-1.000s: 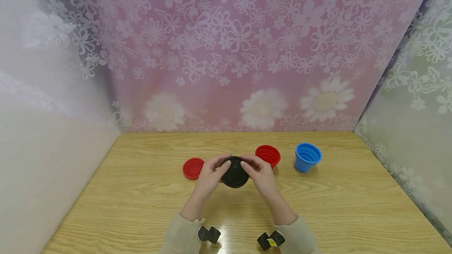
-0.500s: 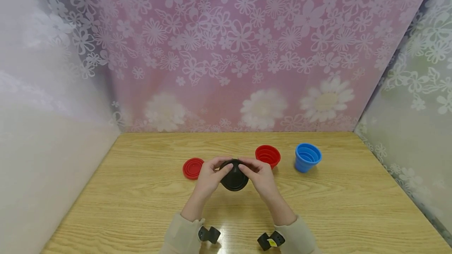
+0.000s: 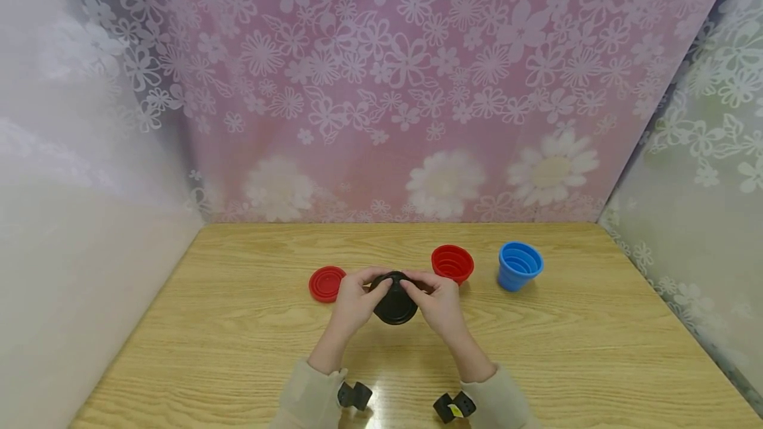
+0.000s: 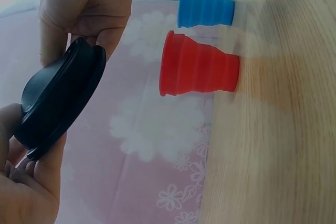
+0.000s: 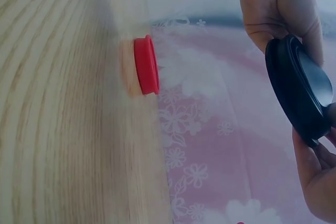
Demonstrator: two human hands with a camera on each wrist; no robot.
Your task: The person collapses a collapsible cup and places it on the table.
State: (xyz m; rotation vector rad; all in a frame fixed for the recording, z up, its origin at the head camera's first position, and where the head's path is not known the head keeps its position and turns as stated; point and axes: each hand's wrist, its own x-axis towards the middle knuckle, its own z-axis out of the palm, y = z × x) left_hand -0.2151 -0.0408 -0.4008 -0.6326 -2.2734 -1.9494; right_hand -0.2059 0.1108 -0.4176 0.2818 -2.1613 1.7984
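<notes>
One black disc (image 3: 395,304) hangs tilted in the air above the tabletop (image 3: 238,349) — I have it clamped from both sides, the left hand (image 3: 356,302) pinching one edge and the right hand (image 3: 442,306) the other, so each grip is closed on it. Just beyond the right hand I see an upright red cup (image 3: 452,262), and farther right a blue cup (image 3: 517,270); a flat red disc (image 3: 325,285) lies just past the left hand.
</notes>
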